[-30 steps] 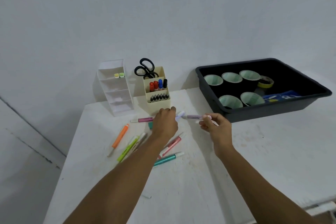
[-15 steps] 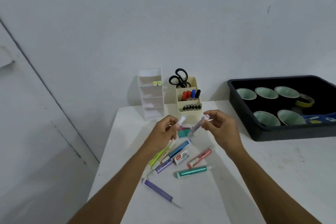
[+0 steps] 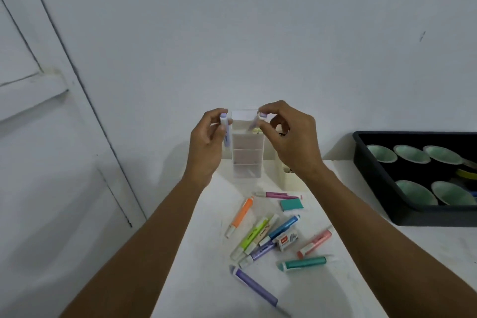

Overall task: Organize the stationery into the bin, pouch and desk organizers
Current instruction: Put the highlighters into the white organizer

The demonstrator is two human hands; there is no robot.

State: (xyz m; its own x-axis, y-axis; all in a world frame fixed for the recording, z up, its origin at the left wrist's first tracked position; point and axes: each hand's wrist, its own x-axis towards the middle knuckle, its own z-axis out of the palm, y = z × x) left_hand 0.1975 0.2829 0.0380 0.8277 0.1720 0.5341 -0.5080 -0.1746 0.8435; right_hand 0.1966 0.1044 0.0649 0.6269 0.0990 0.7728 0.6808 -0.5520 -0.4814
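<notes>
The left hand grips a lilac-and-white plastic marker piece upright, and the right hand, held apart from it, pinches a second slim lilac-tipped piece tilted over the top compartment of the white translucent tiered organizer; whether either piece is a cap or a whole pen I cannot tell. A cream plastic organizer stands just beside it, partly hidden by the right wrist; nearer on the white table lie loose highlighters, among them orange, green, blue, teal and purple, with a teal rectangular eraser; to the right sits the black plastic bin holding tape rolls.
</notes>
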